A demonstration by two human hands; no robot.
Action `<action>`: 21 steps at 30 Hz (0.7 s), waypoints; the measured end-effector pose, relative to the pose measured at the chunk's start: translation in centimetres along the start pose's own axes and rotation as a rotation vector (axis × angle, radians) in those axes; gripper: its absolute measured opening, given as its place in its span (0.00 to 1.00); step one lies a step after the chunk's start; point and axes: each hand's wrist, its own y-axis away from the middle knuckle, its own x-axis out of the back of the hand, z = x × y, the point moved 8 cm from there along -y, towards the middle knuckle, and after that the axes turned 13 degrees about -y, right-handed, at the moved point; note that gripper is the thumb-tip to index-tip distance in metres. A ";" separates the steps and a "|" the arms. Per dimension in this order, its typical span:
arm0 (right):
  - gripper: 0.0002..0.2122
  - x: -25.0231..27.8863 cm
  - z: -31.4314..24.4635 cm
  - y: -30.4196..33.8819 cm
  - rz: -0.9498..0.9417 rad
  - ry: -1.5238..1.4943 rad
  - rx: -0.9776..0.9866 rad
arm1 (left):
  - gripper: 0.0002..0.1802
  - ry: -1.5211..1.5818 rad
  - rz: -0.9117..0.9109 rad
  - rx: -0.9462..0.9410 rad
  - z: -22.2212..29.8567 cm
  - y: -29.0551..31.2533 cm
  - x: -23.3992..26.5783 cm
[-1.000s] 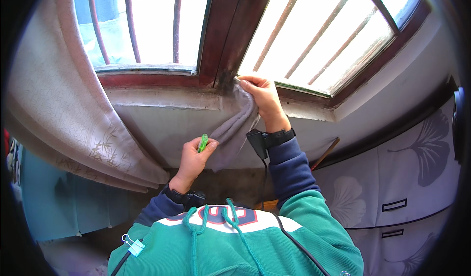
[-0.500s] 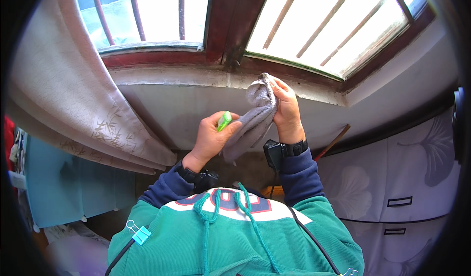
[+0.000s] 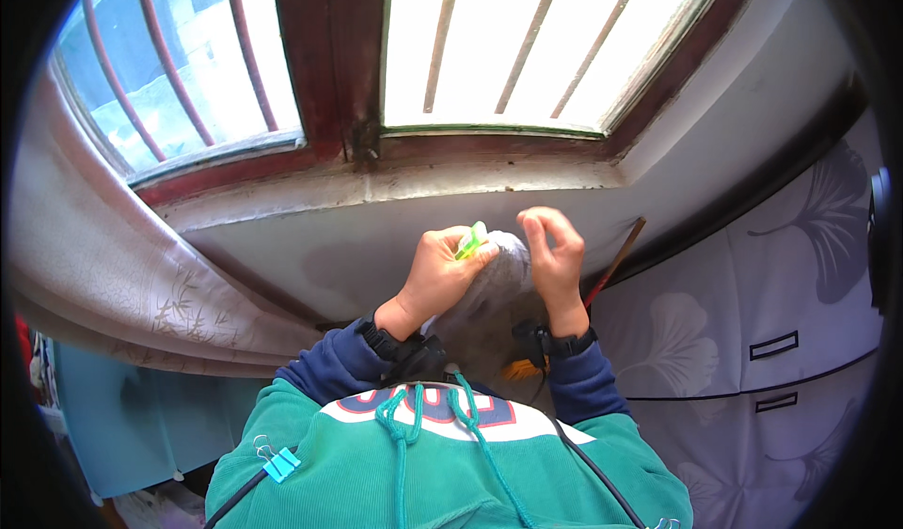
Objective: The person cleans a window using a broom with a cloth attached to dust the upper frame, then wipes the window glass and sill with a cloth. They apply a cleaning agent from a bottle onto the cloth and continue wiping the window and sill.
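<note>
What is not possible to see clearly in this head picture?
Head: lower end of the green object, hidden inside the left hand.
Head: part of the grey cloth, behind the left hand; the rest looks blurred.
Head: outdoors beyond the right window, washed out by glare.
Head: curtain's outer side, cut off by the dark lens rim.

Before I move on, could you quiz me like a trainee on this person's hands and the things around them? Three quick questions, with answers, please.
1. Which hand holds the small bright green object? A) left, B) right, C) both.
2. True or false: the right hand is apart from the dark red window frame.
3. Fill in the missing word: a soft grey ____ shows between the two hands.

Key:
1. A: the left hand grips it.
2. True: that hand is held below the sill in the picture.
3. Cloth.
</note>
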 end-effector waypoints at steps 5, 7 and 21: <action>0.20 -2.4 0.3 3.2 -0.210 -0.197 0.017 | 0.07 0.275 0.062 0.064 0.9 -2.2 -1.7; 0.18 -2.9 2.1 3.1 -0.148 -0.445 -0.138 | 0.07 0.207 0.042 0.055 1.4 -2.7 -2.2; 0.08 9.7 5.3 -11.9 0.277 0.715 -0.002 | 0.08 0.009 0.067 0.235 -3.1 1.0 0.7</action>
